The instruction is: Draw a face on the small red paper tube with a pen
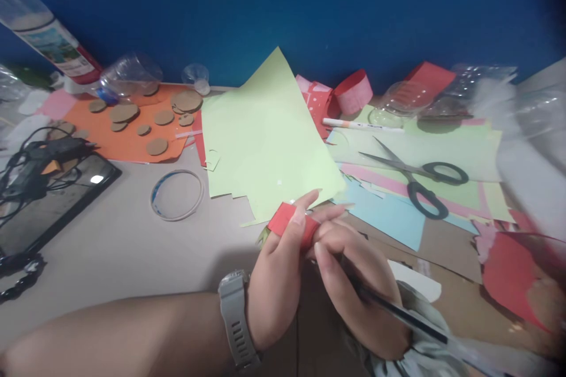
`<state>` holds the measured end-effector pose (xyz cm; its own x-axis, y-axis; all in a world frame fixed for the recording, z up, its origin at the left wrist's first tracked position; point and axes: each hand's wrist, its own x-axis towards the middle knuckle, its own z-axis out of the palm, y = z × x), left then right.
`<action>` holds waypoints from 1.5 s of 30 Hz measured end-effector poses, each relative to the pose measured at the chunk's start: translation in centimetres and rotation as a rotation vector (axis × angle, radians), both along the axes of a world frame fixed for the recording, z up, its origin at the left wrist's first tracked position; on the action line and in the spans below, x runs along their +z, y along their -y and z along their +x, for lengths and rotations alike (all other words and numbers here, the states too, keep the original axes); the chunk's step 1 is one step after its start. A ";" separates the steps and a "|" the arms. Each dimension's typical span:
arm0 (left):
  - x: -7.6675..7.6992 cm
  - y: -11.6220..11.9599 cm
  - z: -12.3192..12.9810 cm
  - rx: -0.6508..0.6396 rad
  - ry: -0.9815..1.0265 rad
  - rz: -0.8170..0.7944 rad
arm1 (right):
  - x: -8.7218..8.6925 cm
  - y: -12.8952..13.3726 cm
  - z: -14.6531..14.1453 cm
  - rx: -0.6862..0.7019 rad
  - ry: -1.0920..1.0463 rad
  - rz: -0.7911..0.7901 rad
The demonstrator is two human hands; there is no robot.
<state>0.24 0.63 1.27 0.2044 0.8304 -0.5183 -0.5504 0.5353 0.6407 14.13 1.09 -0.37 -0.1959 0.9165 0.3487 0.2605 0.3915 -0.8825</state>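
Observation:
My left hand (280,274), with a grey watch (236,312) on its wrist, pinches a small folded red paper piece (283,219) between thumb and fingers. A bit of green shows at the paper's left edge. Close against it on the right, my right hand (358,274) is curled round a thin dark pen-like tool (398,311) that slants down to the lower right. The tool's tip is hidden behind the fingers. Just beyond both hands lies a large light green paper sheet (269,129).
Black-handled scissors (411,174) and a white marker (362,125) rest on coloured papers at the right. A tape roll (177,195), cardboard discs (124,112) on orange paper, a phone (57,206) with cables and a bottle (57,47) are at the left.

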 end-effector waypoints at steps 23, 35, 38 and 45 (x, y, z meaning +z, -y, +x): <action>0.5 0.2 -0.1 0.111 0.023 -0.176 | -2.1 0.7 -2.0 -0.227 -0.706 -0.335; -1.0 0.3 -0.1 0.086 0.028 -0.061 | -1.9 0.2 -1.8 -0.197 -0.631 -0.537; -1.4 0.2 0.1 0.112 0.018 -0.064 | -2.1 -0.2 -2.2 -0.255 -0.655 -0.541; -1.8 0.2 0.4 0.121 -0.003 -0.075 | -1.4 -0.4 -2.3 -0.286 -0.564 -0.536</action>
<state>0.65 0.41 -0.50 0.1030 0.8078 -0.5804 -0.6120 0.5115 0.6033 11.85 1.52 -1.80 0.1436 0.9743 -0.1738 -0.2515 -0.1339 -0.9586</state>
